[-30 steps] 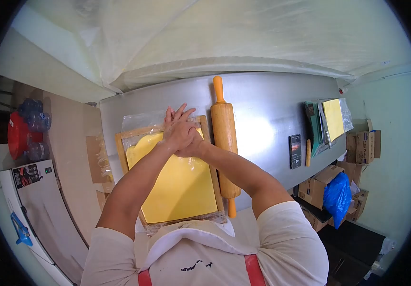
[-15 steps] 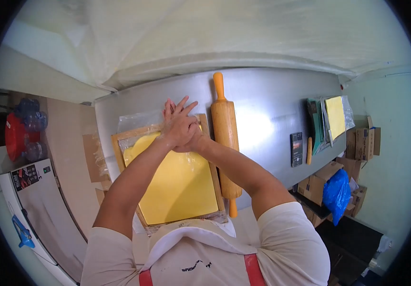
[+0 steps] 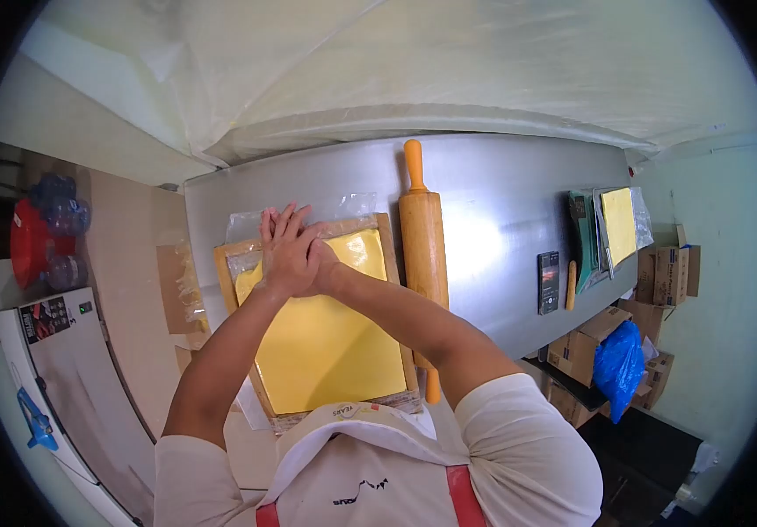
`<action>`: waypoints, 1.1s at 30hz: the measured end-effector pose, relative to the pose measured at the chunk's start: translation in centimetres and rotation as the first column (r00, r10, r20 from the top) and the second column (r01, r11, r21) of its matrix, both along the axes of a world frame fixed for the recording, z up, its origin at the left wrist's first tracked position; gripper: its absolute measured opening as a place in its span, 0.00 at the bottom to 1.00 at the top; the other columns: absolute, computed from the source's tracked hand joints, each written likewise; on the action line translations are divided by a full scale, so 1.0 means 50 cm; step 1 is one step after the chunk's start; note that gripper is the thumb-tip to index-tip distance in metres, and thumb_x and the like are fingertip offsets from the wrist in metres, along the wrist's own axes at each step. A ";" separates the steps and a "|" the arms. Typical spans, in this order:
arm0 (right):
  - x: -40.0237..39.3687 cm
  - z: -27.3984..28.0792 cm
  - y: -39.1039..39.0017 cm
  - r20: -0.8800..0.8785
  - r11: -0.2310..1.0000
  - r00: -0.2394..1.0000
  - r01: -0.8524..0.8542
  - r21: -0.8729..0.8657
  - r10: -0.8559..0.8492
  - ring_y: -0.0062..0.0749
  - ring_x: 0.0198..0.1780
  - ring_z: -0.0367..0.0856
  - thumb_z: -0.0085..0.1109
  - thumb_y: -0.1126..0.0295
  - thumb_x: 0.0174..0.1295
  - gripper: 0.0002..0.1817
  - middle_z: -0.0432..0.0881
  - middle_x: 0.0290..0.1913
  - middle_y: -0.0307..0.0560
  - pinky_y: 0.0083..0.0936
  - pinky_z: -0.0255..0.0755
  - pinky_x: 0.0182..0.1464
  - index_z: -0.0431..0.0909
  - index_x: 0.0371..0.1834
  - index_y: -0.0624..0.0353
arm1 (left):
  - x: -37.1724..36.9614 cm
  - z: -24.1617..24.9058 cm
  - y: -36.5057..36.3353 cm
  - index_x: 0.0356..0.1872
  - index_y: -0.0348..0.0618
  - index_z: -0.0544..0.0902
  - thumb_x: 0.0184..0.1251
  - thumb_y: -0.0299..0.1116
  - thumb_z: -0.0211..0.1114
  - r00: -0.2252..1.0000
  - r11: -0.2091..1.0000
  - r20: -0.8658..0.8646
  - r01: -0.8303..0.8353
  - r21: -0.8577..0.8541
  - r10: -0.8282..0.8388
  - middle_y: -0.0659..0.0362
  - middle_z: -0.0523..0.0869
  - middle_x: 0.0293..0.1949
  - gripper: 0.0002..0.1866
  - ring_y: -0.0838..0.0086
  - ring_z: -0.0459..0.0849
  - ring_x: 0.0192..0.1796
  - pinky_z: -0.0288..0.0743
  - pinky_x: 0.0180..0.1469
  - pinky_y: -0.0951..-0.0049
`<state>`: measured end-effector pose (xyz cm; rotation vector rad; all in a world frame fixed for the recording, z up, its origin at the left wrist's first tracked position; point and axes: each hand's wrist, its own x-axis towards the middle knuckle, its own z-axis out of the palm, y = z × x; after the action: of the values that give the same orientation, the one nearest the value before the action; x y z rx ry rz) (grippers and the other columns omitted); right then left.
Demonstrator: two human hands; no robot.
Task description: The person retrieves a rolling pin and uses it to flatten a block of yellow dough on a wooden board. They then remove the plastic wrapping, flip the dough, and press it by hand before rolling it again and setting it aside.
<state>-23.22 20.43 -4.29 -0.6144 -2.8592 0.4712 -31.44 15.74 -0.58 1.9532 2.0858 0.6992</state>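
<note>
Rests left hand (image 3: 287, 266), fingers apart, atop right hand (image 3: 320, 270), closure impossible to tell, on the far part of the sheet (image 3: 330, 360), under the grip (image 3: 294, 263) and running lengthwise toward the body (image 3: 392, 487), rolling pin (image 3: 425, 250) to the grip's right.

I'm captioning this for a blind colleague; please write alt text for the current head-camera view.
A person's left hand overlaps their right hand on a yellow slab inside a wooden frame. A rolling pin lies right of the frame on a metal table, with a phone and short stick farther right.
</note>
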 end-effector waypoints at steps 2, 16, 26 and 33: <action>-0.002 -0.005 0.000 0.031 1.000 1.000 -0.005 0.008 0.005 0.60 0.80 0.35 0.54 0.48 0.54 0.52 0.40 0.79 0.65 0.52 0.33 0.78 0.44 0.77 0.67 | 0.003 0.014 0.024 0.47 0.55 0.87 0.58 0.36 0.58 1.000 1.000 0.031 -0.006 -0.021 0.007 0.57 0.77 0.63 0.16 0.57 0.62 0.73 0.34 0.77 0.42; 0.055 0.008 0.067 -0.039 0.996 0.995 -0.090 -0.011 0.089 0.61 0.80 0.38 0.52 0.49 0.56 0.50 0.43 0.79 0.65 0.55 0.33 0.78 0.45 0.77 0.67 | 0.054 -0.012 0.052 0.34 0.52 0.90 0.56 0.35 0.60 0.986 0.995 0.143 0.083 0.047 -0.088 0.62 0.81 0.58 0.11 0.61 0.66 0.71 0.36 0.77 0.43; 0.095 0.018 0.104 0.036 0.986 0.991 -0.134 0.094 0.131 0.60 0.79 0.41 0.51 0.51 0.57 0.48 0.45 0.79 0.63 0.56 0.35 0.77 0.46 0.77 0.67 | 0.072 -0.008 0.096 0.48 0.49 0.85 0.56 0.35 0.57 0.979 0.988 0.135 0.156 0.012 -0.156 0.59 0.81 0.58 0.18 0.58 0.69 0.68 0.45 0.76 0.46; 0.161 0.052 0.069 -0.042 0.977 0.982 0.180 -0.112 -0.185 0.56 0.79 0.45 0.51 0.59 0.62 0.40 0.51 0.77 0.65 0.51 0.39 0.78 0.54 0.75 0.68 | 0.095 -0.003 0.070 0.67 0.40 0.70 0.66 0.37 0.53 0.944 0.992 0.331 -0.028 0.122 -0.014 0.50 0.71 0.67 0.28 0.55 0.64 0.72 0.43 0.78 0.52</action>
<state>-15.17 23.87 -1.69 -0.8613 -2.7091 0.6043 -26.69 19.23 -0.73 1.7404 1.8842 1.1006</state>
